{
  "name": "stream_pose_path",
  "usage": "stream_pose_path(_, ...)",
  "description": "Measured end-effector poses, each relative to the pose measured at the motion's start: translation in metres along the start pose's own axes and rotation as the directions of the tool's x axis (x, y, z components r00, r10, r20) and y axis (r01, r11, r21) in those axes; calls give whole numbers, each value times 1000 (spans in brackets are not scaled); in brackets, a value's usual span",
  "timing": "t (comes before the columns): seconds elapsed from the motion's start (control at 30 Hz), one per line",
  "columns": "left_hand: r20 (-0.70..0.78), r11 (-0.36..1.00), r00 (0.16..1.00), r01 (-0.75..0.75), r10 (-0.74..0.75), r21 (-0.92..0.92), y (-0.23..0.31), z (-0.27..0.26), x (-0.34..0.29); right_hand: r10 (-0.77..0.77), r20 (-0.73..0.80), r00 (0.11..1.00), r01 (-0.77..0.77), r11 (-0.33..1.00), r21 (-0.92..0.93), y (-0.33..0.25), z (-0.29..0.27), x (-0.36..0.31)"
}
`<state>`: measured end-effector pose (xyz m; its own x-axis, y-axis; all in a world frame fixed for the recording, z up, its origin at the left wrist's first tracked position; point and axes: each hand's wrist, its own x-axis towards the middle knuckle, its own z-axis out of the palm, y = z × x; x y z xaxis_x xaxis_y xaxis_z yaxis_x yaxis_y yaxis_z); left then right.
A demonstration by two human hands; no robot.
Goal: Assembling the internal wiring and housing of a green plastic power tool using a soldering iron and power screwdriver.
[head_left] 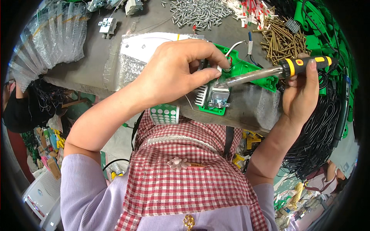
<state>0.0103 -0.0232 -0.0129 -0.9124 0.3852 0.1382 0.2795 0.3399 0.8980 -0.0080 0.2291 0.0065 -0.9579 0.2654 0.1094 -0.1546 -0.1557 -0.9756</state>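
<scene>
From where I'm standing, the person's left hand (173, 69) is reaching across the counter (246, 109) with thumb and index finger nearly together, their tips pinching a thin white piece (219, 69); it may be the end of a wire, but the knuckles are hiding too much for me to be sure. The right hand (300, 96) is wrapping its fingers around the black-and-yellow handle of a metal-shafted tool (287, 68), the thumb pressing along its upper side. The shaft is slanting down to the left, its narrow tip pointing in just below the left fingertips.

Under both hands, a green housing (250, 71) is lying open near the counter's front edge. At its near end it is holding a silvery metal block (219, 97), with a white ribbed part (201, 95) standing just left of that. A white wire (234, 47) is arching over the housing's far side.

A strip of white round stickers (165, 114) is hanging at the front edge. Toward the far edge, silver screws (200, 13) are lying in a loose heap, and long brass-coloured screws (283, 42) are piling up nearer the right end, beside more green parts (314, 29). Bubble wrap (58, 34) is covering the left end.
</scene>
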Motion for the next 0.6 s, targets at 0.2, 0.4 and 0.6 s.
stream_pose_path(0.2, 14, 1000, 1000, 0, 0, 24, 1, -1, 0, -17, 53, 998, 20, 998, -58, 7, -5, -3)
stream_pose_path(0.4, 13, 1000, 1000, -6, 6, 14, 1, 0, 0, -3, 55, 998, 5, 999, -46, 9, -7, -4)
stream_pose_path(0.6, 17, 999, 999, -38, 37, 34, -1, 0, 1, 18, 52, 999, -18, 1000, -7, 8, -8, -3)
